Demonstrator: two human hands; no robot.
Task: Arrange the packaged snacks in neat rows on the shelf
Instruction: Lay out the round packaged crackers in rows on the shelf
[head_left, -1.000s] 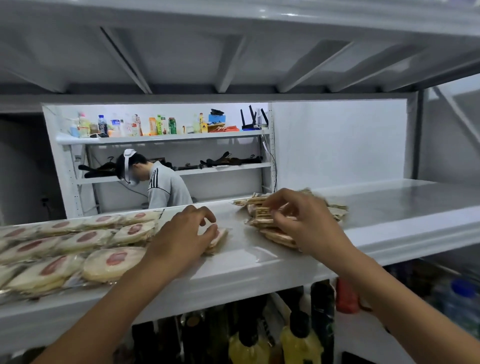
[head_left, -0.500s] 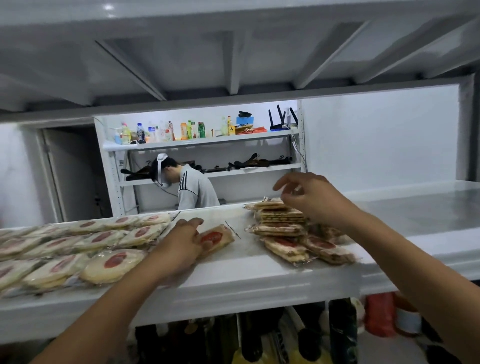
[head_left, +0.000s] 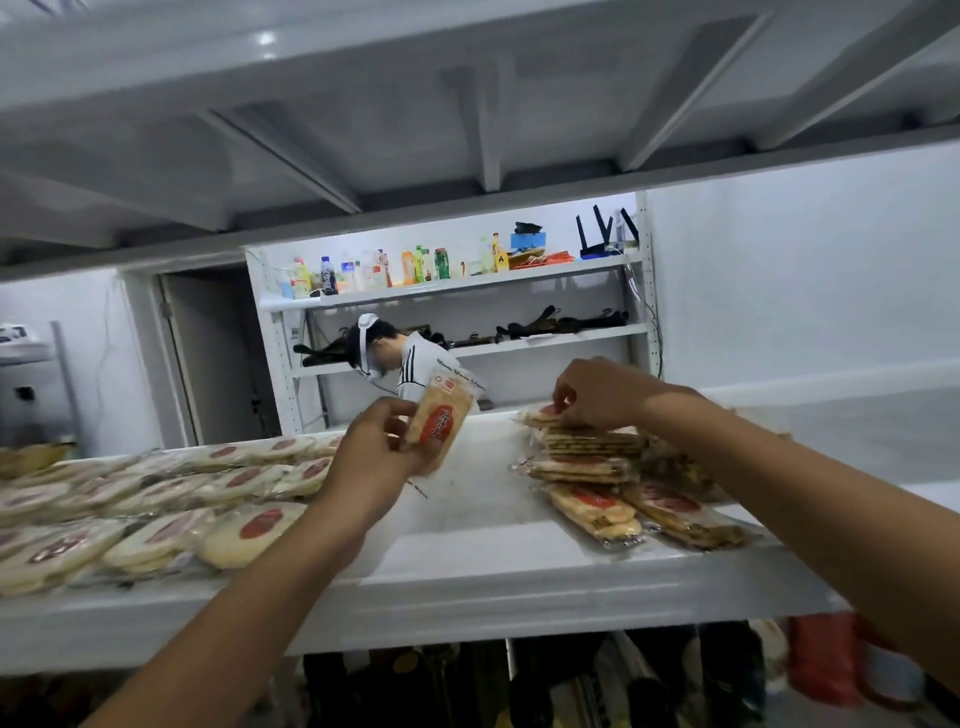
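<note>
My left hand (head_left: 371, 457) grips one snack packet (head_left: 440, 415), a pale cracker pack with a red round label, held upright above the white shelf (head_left: 467, 566). Left of it, rows of the same packets (head_left: 156, 499) lie flat on the shelf. At the right sits a loose pile of packets (head_left: 613, 473). On top of that pile my right hand (head_left: 597, 392) pinches the edge of the topmost packet (head_left: 540, 415).
A shelf deck hangs close overhead. Bottles (head_left: 535, 691) stand on the level below. Beyond the shelf a person (head_left: 410, 358) bends at another rack holding drinks (head_left: 395, 270). A white wall closes the right side.
My left hand has lifted its packet off the shelf and tipped it upright. My right hand has come down onto the top of the pile and pinched a packet. The view shifted.
</note>
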